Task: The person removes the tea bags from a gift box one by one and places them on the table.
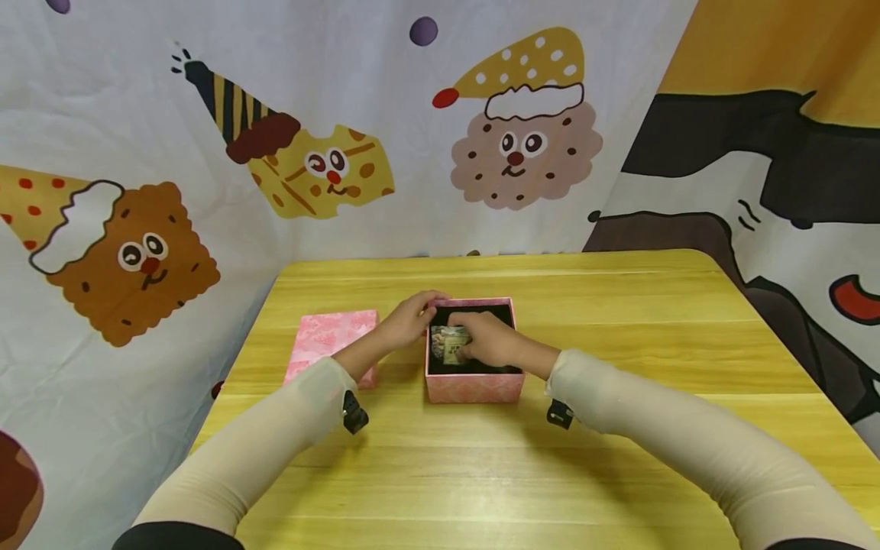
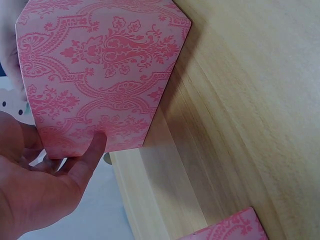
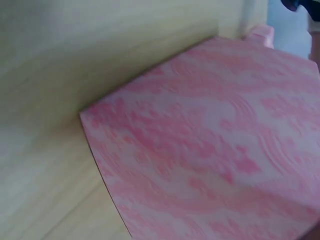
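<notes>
In the head view, a small printed packet (image 1: 452, 353) lies inside a pink box (image 1: 474, 388) on the counter (image 1: 632, 336), against the black lining (image 1: 486, 368) and toward the left wall; the right hand (image 1: 491, 340) reaches in with thumb and fingers curled narrowly about the packet's right side. It looks light and flat, likely a thin wrapper with some give and a slightly slick surface, so a pinch by one edge or corner should suit it better than a squeeze across the middle. The left hand (image 1: 410, 318) holds the box at its left rim, near the far corner, and a pink lid (image 1: 333, 336) lies to the left, apart from the box. In the left wrist view, that hand grips the wall at the rim, one digit pressed along the patterned outside; the wall looks like stiff cardboard, probably light enough to slide and liable to dent under hard pressure, so the rim or a corner is the sound place to steady it. The right wrist view gives mostly the box's outer wall; the packet is hidden, and the right hand's hold cannot be told there.
</notes>
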`<state>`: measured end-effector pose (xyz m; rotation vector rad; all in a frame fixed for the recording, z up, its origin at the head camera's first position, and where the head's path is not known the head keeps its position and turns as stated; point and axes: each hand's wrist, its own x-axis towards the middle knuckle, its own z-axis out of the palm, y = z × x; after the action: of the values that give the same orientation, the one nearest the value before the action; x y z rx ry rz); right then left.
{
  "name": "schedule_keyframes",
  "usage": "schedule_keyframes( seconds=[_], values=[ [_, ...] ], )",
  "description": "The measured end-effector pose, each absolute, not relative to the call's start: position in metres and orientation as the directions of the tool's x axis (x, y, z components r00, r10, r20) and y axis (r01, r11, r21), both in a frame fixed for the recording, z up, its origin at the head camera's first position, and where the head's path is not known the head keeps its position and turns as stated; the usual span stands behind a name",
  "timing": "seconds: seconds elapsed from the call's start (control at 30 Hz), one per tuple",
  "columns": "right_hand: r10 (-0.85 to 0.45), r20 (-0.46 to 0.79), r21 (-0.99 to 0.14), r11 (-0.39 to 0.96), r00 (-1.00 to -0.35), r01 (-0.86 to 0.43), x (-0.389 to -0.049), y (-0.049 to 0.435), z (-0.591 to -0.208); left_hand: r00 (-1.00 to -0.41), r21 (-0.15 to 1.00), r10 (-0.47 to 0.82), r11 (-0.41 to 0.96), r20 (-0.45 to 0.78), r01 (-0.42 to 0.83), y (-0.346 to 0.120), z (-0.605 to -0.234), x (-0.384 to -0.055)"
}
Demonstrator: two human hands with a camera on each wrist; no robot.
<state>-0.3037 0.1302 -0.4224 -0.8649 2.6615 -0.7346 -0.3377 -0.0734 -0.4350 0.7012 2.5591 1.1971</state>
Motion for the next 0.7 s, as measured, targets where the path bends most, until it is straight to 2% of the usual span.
schedule_keyframes(
  seconds=[0.37,0.7],
  values=[
    [-0.559,-0.112,-0.748,0.592,-0.821,-0.301,-0.308,0.148,-0.409,-0.850,0.790,0.527,0.529,-0.017,0.312,-0.073,-0.435,-0.337],
    [-0.520,-0.138,-0.834,0.519,-0.843,-0.184,-0.315,0.169,-0.399,-0.856,0.778,0.516,0.550,-0.032,0.303,-0.072,-0.435,-0.337]
  ],
)
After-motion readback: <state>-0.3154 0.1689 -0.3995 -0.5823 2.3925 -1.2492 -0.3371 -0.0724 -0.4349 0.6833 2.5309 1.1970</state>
